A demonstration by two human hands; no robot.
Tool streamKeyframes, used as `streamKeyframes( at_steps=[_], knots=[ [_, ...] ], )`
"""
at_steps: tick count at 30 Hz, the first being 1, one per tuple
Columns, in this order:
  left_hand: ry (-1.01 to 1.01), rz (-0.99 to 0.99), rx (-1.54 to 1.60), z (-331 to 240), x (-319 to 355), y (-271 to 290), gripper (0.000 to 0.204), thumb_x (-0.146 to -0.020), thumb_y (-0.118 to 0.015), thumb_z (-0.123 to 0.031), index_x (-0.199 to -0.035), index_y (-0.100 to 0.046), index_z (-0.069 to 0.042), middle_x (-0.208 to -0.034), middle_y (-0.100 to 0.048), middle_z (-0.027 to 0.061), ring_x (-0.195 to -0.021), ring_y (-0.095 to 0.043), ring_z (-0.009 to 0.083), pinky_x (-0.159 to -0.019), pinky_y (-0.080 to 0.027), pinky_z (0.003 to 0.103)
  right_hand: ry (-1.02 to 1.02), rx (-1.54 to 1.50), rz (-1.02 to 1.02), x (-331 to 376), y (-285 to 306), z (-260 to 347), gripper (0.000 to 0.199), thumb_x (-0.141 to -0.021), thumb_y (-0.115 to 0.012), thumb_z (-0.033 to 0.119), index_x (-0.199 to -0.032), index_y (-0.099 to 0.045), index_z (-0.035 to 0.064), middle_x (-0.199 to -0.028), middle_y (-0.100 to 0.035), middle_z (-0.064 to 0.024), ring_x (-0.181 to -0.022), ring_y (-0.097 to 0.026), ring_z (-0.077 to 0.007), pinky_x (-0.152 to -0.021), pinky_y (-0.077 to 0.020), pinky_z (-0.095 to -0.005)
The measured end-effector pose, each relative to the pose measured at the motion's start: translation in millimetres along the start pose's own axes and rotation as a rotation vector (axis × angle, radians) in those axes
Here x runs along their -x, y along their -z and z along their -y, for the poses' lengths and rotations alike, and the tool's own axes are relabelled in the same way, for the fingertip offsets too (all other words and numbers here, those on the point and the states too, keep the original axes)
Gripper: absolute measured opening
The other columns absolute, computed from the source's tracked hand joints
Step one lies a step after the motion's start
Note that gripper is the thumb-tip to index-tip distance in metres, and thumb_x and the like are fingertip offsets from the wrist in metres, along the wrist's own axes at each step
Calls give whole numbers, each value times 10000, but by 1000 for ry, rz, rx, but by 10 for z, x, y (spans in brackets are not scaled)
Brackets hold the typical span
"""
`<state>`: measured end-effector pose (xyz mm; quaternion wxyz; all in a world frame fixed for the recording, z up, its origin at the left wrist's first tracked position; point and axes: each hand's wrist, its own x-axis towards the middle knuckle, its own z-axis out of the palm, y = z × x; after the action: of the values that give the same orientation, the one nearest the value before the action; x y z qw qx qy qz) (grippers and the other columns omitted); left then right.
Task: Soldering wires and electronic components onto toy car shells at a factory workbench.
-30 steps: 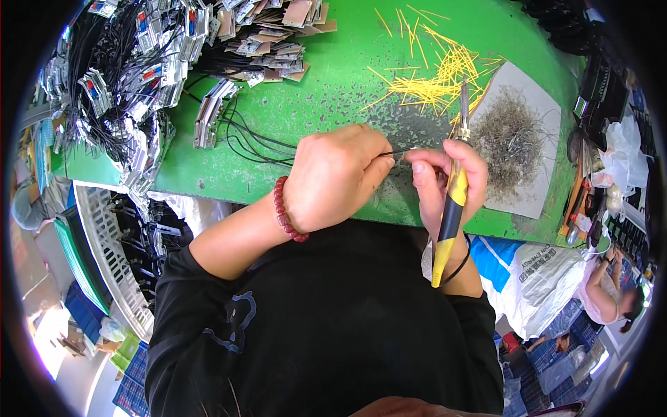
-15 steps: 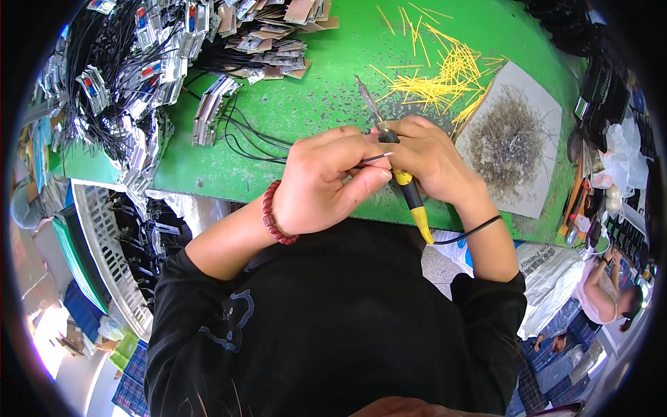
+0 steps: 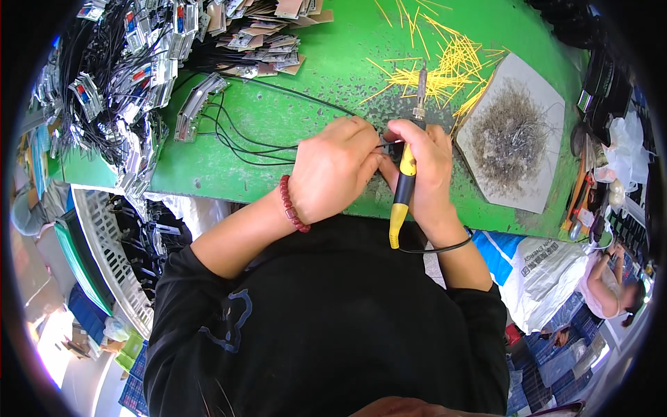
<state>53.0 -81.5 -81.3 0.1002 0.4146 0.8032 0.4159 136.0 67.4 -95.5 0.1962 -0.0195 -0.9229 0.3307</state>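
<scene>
My left hand [image 3: 333,167] is closed on thin black wires [image 3: 267,154] whose other ends run to a silvery metal part [image 3: 198,110] lying on the green table [image 3: 264,184]. In my right hand [image 3: 432,160] is a yellow-and-black soldering iron [image 3: 401,191], its metal tip pointing away from me toward a heap of thin yellow sticks [image 3: 455,66]. Thumb and fingers of both hands nearly meet over the table's near part, where a dark wire end passes between them. The fingertips partly hide that wire end.
Metal parts with black wires [image 3: 149,83] pile up at the left, beside stacked flat plates [image 3: 274,52]. At the right, a pale board [image 3: 531,198] bears a tangle of fine clippings [image 3: 511,139]. The iron's cord [image 3: 438,249] crosses my right forearm. A white crate [image 3: 104,243] stands lower left.
The soldering iron has swung so its tip points farther right and away; my right hand's grip on it has turned. The bare wire end no longer shows above my left fingers.
</scene>
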Motion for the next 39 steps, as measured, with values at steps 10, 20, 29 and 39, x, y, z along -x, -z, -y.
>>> streamKeyframes(
  at_steps=[10,20,29,39],
  knots=[
    [-25,-70,-7,109,6,-116,95,-700,-665,-39,-752,-586,-44,-817,-604,86,-751,-599,284,-641,-506,371,-486,-432,-175,530,470,-138,687,-937,-469,537,-1301,-421,-43,-723,-682,-108,-543,-525,-97,-539,-408,-213],
    [-65,-122,-111,70,-30,-175,104,-672,-662,-17,-728,-582,-53,-804,-620,60,-725,-609,244,-620,-505,343,-539,-582,-758,1020,950,-566,320,-883,-503,257,-926,-575,-52,-648,-521,-74,-447,-418,-92,-413,-296,-194],
    [-56,-53,-116,35,-46,-160,138,-658,-687,22,-732,-581,-25,-830,-631,89,-735,-611,253,-641,-508,339,-419,-529,-920,1098,1189,-818,74,-775,-496,36,-826,-448,12,-646,-498,-86,-485,-386,-92,-462,-333,-208],
    [-35,-47,-103,28,-52,-158,131,-659,-683,28,-720,-577,-18,-813,-625,98,-734,-603,254,-648,-504,334,-369,-396,-959,987,1086,-967,81,-718,-550,-19,-775,-500,10,-669,-460,-11,-573,-382,-74,-555,-299,-212]
  ],
)
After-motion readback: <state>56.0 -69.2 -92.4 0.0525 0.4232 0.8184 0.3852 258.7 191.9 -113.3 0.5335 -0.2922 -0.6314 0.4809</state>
